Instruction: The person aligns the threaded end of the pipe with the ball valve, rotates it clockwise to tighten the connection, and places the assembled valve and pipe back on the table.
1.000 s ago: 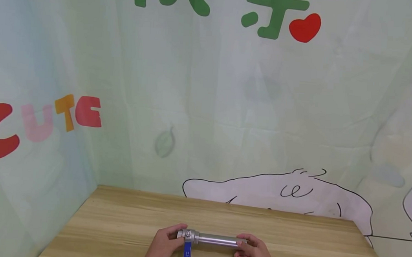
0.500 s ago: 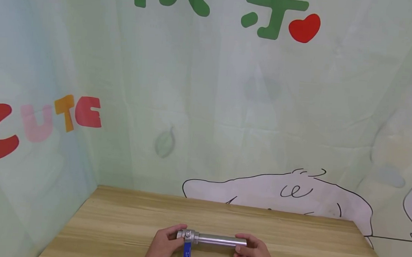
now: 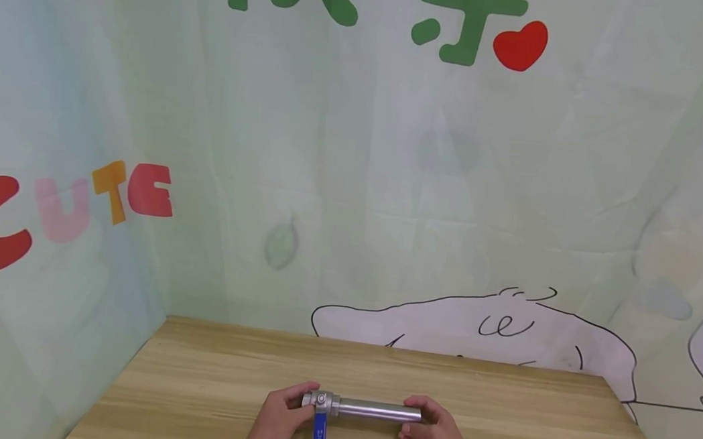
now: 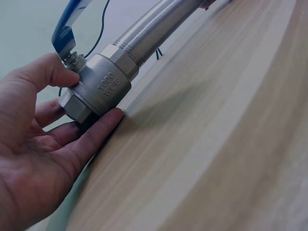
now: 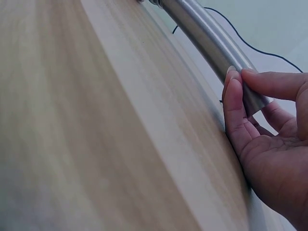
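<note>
A steel ball valve [image 3: 324,402] with a blue lever handle [image 3: 319,436] lies crosswise low in the head view, the lever pointing toward the person. From its right side runs a smooth steel pipe [image 3: 373,410], its threads partly showing at the valve. My left hand [image 3: 277,418] holds the valve body at its left end, thumb beside the lever's base and fingers along the underside in the left wrist view. At the pipe's free right end, my right hand [image 3: 437,431] grips it between thumb and fingers [image 5: 234,103]. The open pipe end points into the right palm.
The wood-grain table [image 3: 210,358] reaches back to a pale green printed cloth [image 3: 354,179] that stands behind and at both sides. Valve and pipe are close over the tabletop, a soft shadow beneath the valve in the left wrist view.
My right thumb has slid from the top of the pipe down to its near lower side, baring more of the pipe end. The left hand and valve stay in place.
</note>
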`<action>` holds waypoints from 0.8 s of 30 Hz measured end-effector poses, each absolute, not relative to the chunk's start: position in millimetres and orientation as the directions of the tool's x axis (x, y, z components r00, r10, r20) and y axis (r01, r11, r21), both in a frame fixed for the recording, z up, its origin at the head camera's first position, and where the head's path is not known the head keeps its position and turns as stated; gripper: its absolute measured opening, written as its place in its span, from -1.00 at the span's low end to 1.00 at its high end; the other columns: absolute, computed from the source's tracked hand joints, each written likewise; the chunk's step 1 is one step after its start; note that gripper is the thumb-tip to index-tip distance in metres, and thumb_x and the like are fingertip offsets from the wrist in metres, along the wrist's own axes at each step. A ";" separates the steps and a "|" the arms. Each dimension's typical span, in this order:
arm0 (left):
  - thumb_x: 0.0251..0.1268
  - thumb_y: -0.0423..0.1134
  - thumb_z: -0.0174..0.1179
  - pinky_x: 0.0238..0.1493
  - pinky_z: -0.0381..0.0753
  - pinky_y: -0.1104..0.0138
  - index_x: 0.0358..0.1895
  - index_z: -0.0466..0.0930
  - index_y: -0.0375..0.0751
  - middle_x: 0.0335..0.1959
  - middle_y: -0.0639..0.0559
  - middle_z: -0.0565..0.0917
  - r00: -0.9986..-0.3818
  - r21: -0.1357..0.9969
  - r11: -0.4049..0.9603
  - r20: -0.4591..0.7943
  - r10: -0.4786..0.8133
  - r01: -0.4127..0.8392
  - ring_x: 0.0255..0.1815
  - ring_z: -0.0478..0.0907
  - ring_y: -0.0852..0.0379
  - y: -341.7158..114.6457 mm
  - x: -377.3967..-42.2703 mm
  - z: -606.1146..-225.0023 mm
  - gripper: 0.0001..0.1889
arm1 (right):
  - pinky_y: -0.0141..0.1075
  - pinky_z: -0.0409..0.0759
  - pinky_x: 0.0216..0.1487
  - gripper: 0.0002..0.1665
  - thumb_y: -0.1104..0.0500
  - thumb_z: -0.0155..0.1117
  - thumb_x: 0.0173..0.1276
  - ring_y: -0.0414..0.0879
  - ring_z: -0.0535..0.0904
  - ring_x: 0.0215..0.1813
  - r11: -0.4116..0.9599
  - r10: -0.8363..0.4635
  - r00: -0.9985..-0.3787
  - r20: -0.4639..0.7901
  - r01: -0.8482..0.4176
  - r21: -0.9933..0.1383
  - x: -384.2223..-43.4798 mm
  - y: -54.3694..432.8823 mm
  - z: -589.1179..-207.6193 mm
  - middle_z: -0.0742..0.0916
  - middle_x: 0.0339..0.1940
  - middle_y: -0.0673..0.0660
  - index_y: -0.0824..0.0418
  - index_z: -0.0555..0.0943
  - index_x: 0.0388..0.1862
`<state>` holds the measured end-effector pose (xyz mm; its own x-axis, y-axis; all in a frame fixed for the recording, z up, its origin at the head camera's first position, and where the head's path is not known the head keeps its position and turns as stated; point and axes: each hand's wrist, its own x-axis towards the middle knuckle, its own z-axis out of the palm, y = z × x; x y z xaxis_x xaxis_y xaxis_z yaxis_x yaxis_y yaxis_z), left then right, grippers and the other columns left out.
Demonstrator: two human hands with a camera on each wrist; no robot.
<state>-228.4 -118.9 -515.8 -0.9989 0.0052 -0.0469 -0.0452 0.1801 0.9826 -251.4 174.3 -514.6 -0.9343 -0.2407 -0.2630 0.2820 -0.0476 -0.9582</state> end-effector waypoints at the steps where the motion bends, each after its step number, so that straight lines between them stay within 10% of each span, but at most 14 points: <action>1: 0.06 -0.33 0.21 -0.04 0.69 0.21 0.15 0.56 -0.42 0.16 -0.34 0.58 -0.999 0.983 0.180 -0.045 0.004 -0.044 0.01 0.61 -0.04 -118.9 -228.3 -516.0 -0.50 | -0.19 0.70 -0.08 -0.50 0.45 0.29 0.12 -0.03 0.66 -0.23 -0.051 -0.241 -0.936 -0.257 0.277 -0.959 -251.1 173.9 -514.5 0.59 -0.02 0.21 0.40 0.50 0.10; 24: 0.02 -0.35 0.21 -0.03 0.68 0.22 0.14 0.57 -0.41 0.11 -0.29 0.62 -0.999 0.982 0.186 -0.032 -0.006 -0.033 -0.02 0.61 -0.01 -117.7 -226.9 -515.7 -0.49 | -0.24 0.71 -0.14 -0.51 0.20 0.28 0.33 -0.08 0.66 -0.29 -0.034 -0.279 -0.935 -0.219 0.238 -0.971 -252.5 175.3 -519.9 0.61 -0.11 0.21 0.45 0.45 0.15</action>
